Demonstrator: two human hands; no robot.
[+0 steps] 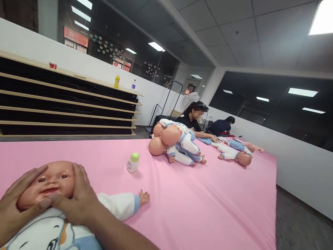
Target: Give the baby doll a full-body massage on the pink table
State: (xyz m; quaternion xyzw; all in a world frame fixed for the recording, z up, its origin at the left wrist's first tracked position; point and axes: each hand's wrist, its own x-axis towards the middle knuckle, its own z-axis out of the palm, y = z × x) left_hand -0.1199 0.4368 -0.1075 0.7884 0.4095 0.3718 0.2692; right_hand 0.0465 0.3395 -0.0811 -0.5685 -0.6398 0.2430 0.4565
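Observation:
A baby doll [51,181] lies face up on the pink-covered table [209,215], dressed in a white and blue outfit with a cartoon animal printed on its front. My left hand [12,202] wraps round one side of the doll's head. On the other side, my right hand [82,198] cups the cheek and temple. Both thumbs meet near the doll's chin, below its mouth. One doll arm stretches out to the right, its small hand open. A white bottle with a green cap [133,162] stands upright beyond that arm.
Several dolls in similar outfits lie in a pile [179,143] farther along the table. Another doll [237,155] lies to their right. Two people sit at the far end, one person [192,118] reaching onto the table. Stacked boards [60,100] stand along the left wall.

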